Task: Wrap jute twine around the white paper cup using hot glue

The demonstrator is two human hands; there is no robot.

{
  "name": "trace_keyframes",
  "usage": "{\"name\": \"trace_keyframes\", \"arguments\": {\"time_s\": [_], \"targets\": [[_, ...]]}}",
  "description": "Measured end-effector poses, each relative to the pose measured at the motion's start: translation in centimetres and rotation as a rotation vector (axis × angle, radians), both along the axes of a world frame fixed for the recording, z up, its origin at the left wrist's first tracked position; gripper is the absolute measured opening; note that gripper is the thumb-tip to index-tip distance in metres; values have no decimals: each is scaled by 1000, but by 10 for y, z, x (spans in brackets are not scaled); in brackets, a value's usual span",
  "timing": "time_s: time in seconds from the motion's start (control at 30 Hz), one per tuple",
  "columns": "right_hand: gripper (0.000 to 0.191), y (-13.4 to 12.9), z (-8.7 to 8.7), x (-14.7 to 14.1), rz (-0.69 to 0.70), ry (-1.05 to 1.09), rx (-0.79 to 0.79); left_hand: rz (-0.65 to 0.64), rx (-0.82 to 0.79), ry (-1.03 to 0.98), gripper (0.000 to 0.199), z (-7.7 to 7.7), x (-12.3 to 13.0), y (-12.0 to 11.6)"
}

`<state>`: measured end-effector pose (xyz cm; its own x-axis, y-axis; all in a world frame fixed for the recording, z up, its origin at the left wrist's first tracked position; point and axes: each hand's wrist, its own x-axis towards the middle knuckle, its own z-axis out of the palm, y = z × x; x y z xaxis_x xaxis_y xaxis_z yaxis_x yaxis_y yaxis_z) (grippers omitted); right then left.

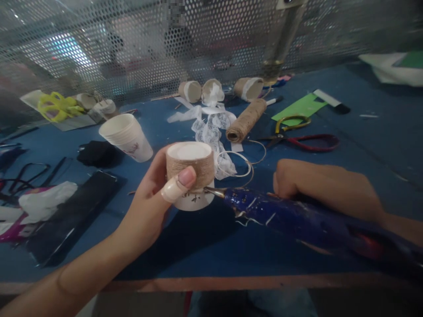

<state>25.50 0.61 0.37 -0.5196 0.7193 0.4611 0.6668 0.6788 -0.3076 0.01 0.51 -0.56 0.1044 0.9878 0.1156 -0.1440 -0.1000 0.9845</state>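
Observation:
My left hand [153,191] is closed around a paper cup [196,203], its thumb with a light bandage-like wrap pressing on the front. Jute twine [205,165] winds around the cup's upper part, and white shows below with dark printed marks. A dark blue glue gun [284,218] is in my right hand [327,189], whose fingers are partly hidden behind it. Its metal nozzle [216,192] is at the lower edge of the twine; whether it touches is unclear. Behind the cup, a loose strand loops toward the twine roll [247,119].
Stacked paper cups [127,136] stand left of my hand. White lace [209,127] lies behind the cup, scissors [300,134] to the right. Several twine-wrapped cups [249,89] rest near the perforated metal screen [139,48]. A black case [72,215] lies at left.

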Motion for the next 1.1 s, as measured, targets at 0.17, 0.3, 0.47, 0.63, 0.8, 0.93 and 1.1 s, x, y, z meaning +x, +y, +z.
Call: {"name": "trace_keyframes", "arguments": {"time_s": [0.17,0.3,0.47,0.63,0.8,0.93,1.1], "targets": [[20,1,-5,6,21,54,-34,-43,-70,-95,34,4,0,1],[18,1,-4,6,21,57,-38,-33,-79,-85,42,5,1,3],[18,2,-5,6,47,71,-43,5,-67,-62,51,4,1,5],[22,3,-6,7,69,83,-51,-12,-86,-106,43,6,2,2],[20,1,-6,6,46,81,-75,23,-134,-124,41,9,4,1],[17,2,-5,7,52,67,-45,40,-147,-151,42,8,5,1],[19,3,-4,5,45,41,-14,62,-140,-157,43,9,7,2]]}}
